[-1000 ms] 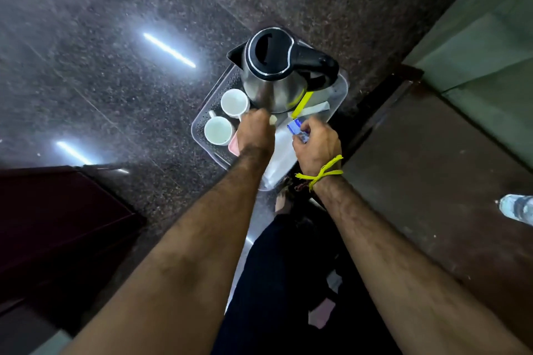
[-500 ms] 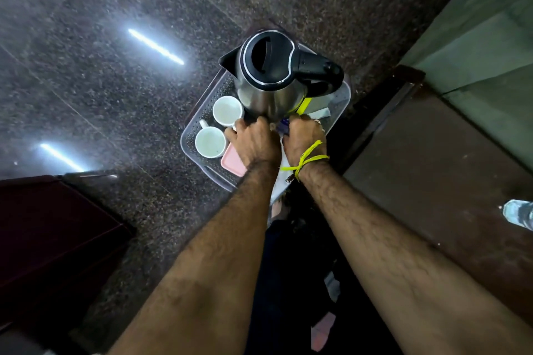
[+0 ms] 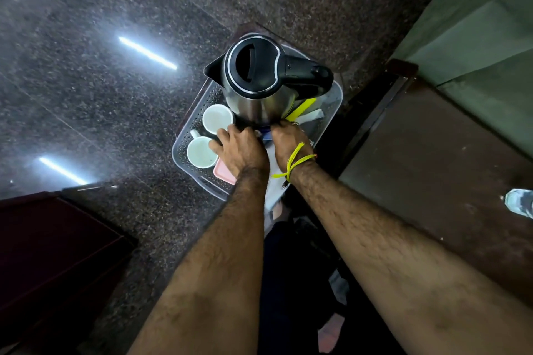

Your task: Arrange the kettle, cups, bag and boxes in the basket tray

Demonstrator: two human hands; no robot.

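Both hands lower and further in than 1 second back, now down at the foot of the steel kettle with black lid and handle [image 3: 259, 81], which stands upright at the far end of the clear perforated plastic basket tray [image 3: 184, 144]. Left hand [image 3: 242, 150] resting palm down, fingers loosely spread, fingertips against the kettle's base and just beside the nearer of the 2 white cups [image 3: 217, 118]; no grip visible. Right hand [image 3: 290, 138] curled, knuckles up, fingertips tucked under the kettle's near side; whether pinching anything cannot be told, since the small blue box [image 3: 266, 135] held up 1 second ago now shows only as a sliver between the 2 hands. Second white cup [image 3: 200, 151] by the tray's left edge, touching the first or nearly so. Pink flat box [image 3: 223, 171] at the near edge, partly under the left wrist. Yellow strip [image 3: 302, 108] and pale bag [image 3: 313, 115] along the right edge behind the kettle.

Judged from this: blue box likely being seated against the kettle's base, so most items already in the tray and only final nudging left. Risk of tipping the tall kettle if pushed low.
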